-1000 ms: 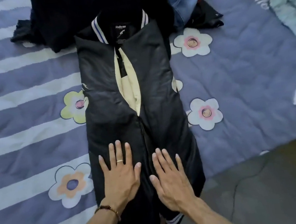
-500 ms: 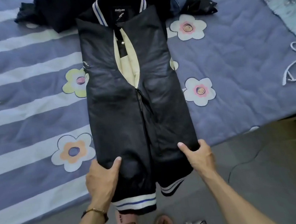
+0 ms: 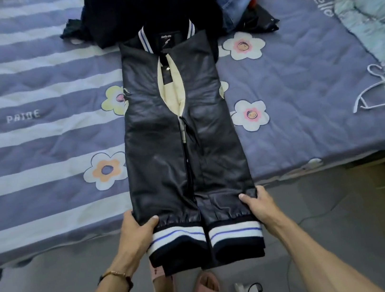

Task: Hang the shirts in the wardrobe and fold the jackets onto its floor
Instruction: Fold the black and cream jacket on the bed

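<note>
While gripped: jacket point(image 3: 181, 127) (bedspread point(image 3: 32, 114) "PAIDE")

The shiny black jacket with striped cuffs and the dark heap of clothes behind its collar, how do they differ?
The shiny black jacket with striped cuffs lies flat and narrow, sides folded in; the dark heap of clothes is crumpled. The jacket's hem hangs off the bed edge, gripped by the left hand and right hand; no hand touches the heap. Both lie on the purple flowered quilt.
</note>
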Motion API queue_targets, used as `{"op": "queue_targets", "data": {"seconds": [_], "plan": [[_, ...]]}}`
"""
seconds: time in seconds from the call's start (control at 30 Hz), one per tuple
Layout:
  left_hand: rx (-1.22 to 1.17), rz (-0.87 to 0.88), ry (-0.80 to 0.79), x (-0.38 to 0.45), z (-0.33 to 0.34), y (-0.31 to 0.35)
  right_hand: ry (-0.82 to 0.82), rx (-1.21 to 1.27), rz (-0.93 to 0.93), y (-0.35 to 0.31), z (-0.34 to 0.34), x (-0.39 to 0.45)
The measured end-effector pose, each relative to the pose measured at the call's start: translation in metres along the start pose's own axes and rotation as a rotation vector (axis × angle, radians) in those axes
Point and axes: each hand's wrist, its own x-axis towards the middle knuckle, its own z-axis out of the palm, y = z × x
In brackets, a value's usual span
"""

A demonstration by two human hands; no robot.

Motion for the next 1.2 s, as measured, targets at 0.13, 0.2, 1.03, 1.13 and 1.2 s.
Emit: {"op": "queue_targets", "data": {"seconds": [0.13,0.2,1.03,1.13,1.2], "plan": [[-0.088,-0.114,0.034,-0.017,-0.001,0.030,-0.088,0.075,0.154,-0.024,-0.009,-0.015],[-0.122,-0.160,0.032,-0.012,-0.008,0.044,-0.089,0.163,0.184,-0.050,-0.015,-0.021],[0.419,0.180,0.178,0.132,-0.008,0.097,0.506,-0.423,-0.185,-0.114,0.015,0.085],[0.458,0.425,0.411,0.129,-0.009,0.108,0.739,-0.601,-0.554,-0.132,0.023,0.082],[0.620,0.926,0.455,0.134,0.001,0.117,0.669,-0.672,-0.880,-0.148,0.043,0.079]]}}
